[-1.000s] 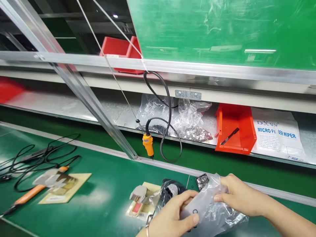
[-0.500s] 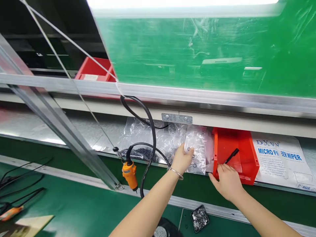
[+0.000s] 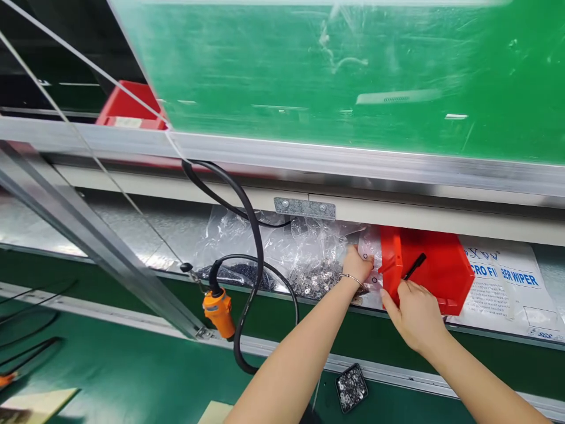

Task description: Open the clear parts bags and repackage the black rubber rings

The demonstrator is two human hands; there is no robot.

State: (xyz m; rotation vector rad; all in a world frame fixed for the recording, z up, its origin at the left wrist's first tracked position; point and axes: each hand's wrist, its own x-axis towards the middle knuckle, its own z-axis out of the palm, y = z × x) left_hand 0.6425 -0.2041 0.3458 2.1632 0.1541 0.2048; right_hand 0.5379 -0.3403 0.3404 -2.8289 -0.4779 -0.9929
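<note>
A person's left hand [image 3: 356, 266] is pressing a clear plastic bag [image 3: 368, 262] onto the shelf [image 3: 132, 227], fingers closed on it, while the right hand [image 3: 412, 312] is gripping the left wall of a red bin [image 3: 436, 274] just beside, a black pen [image 3: 414, 266] lying inside.

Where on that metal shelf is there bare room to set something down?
Bare: the shiny metal shelf left of the clear plastic bags. Crowded: bags, red plastic bin and white wiper pack, where left hand and right hand work.
</note>
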